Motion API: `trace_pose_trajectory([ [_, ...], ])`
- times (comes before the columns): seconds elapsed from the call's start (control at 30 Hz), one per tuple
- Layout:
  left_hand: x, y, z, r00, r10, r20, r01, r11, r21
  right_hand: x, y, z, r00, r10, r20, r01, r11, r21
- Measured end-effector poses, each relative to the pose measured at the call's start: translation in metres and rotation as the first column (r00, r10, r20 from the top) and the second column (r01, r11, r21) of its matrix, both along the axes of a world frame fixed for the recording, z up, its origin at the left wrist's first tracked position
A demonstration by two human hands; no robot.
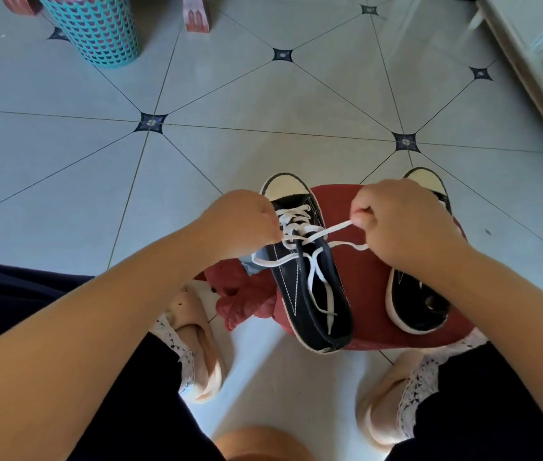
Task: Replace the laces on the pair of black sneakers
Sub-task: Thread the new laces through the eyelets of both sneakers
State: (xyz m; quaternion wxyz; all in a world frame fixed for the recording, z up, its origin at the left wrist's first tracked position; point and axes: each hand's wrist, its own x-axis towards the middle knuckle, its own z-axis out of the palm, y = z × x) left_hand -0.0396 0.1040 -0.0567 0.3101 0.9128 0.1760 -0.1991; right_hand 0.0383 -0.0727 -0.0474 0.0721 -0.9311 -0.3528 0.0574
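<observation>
Pale slippers [197, 327] are seen nearest, beside a red stool [363, 277] carrying both shoes. Over the laced sneaker [310, 294], white lace [316, 234] ends are pinched by the left hand [246, 224] and right hand [396, 221], which partly hides the second sneaker [419, 304]. Farthest, a teal basket [97, 28] is seen; its contents cannot be told.

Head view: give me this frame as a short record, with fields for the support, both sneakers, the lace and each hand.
support: red stool, red cloth at its edge
laced sneaker: on the stool, toe pointing away from the person
white lace: crossed through the eyelets, loose ends trailing over the shoe opening
second sneaker: beside the first, partly hidden by the right hand; lacing not visible
left hand: curled at the lace by the eyelets; grip hidden
right hand: pinches a taut lace strand
background: teal basket
</observation>
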Motion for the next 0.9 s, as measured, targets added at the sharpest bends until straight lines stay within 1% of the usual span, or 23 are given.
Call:
trace_pose_trajectory([
  [0.07,0.0,0.004,0.004,0.997,0.017,-0.073,-0.02,0.999,-0.049,0.0,-0.004,-0.001,1.0,-0.02,-0.018,0.019,0.999,-0.037],
  [0.13,0.001,0.002,0.006,0.998,0.035,-0.06,-0.038,0.998,-0.052,-0.003,-0.001,-0.006,0.999,0.019,-0.033,-0.02,0.999,-0.037],
  [0.27,-0.001,-0.009,0.005,0.999,0.039,-0.018,-0.04,0.997,-0.073,-0.012,0.01,-0.007,0.99,0.105,-0.095,-0.09,0.985,0.148],
  [0.3,0.0,-0.011,0.005,1.0,0.021,-0.01,-0.021,0.998,-0.062,-0.014,0.012,-0.008,0.988,0.125,-0.095,-0.109,0.98,0.164],
  [0.37,0.001,-0.015,0.005,1.0,-0.023,0.0,0.023,1.0,-0.018,-0.018,0.015,-0.012,0.985,0.165,-0.047,-0.157,0.977,0.144],
  [0.43,0.001,-0.017,0.008,1.0,0.01,0.007,-0.01,0.999,-0.034,-0.017,0.015,-0.015,0.984,0.175,0.004,-0.175,0.981,0.086],
  [0.5,0.0,-0.014,0.011,0.998,0.066,-0.007,-0.067,0.994,-0.081,-0.012,0.012,-0.015,0.989,0.146,0.036,-0.147,0.989,0.017],
  [0.6,-0.003,-0.008,0.012,0.993,0.113,-0.047,-0.118,0.985,-0.127,-0.004,0.003,-0.013,0.998,0.052,0.025,-0.053,0.999,0.006],
  [0.77,-0.004,-0.008,0.009,0.99,0.126,-0.061,-0.135,0.976,-0.17,-0.001,-0.003,-0.013,1.0,0.004,0.001,-0.004,0.998,-0.06],
  [0.83,-0.005,-0.007,0.006,0.989,0.137,-0.049,-0.144,0.968,-0.204,-0.001,-0.002,-0.012,0.997,-0.001,-0.077,-0.001,1.0,-0.024],
  [0.9,-0.004,-0.008,0.004,0.993,0.109,-0.047,-0.117,0.97,-0.214,-0.002,0.001,-0.012,0.985,-0.008,-0.172,0.015,0.999,0.037],
])
